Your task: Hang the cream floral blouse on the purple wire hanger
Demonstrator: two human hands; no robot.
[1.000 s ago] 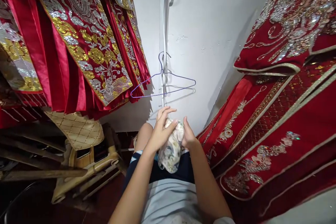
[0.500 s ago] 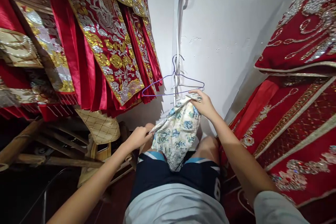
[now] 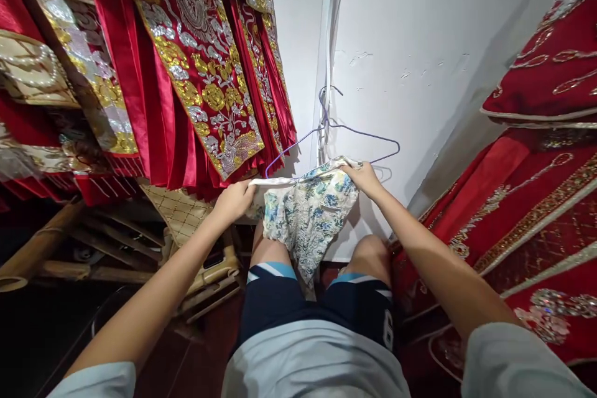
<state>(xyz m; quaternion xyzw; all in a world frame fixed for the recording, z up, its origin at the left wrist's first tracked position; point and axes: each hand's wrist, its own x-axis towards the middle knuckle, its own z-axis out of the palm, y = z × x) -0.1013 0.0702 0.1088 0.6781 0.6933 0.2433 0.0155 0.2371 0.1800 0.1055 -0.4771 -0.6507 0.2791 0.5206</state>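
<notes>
The floral cloth (image 3: 310,214) hangs between the left hand (image 3: 236,199) and right hand (image 3: 365,179), each pinching its top edge.

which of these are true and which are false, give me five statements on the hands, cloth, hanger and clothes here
1. The left hand and right hand both grip the held cloth. True.
2. The held cloth is plain black. False: it is pale with a blue and green floral pattern.
3. The hanger has its hook pointing down. False: the hook is at the top.
4. Red garments hang on the left and on the right. True.
5. The dark shorts have blue and white trim. True.
</notes>
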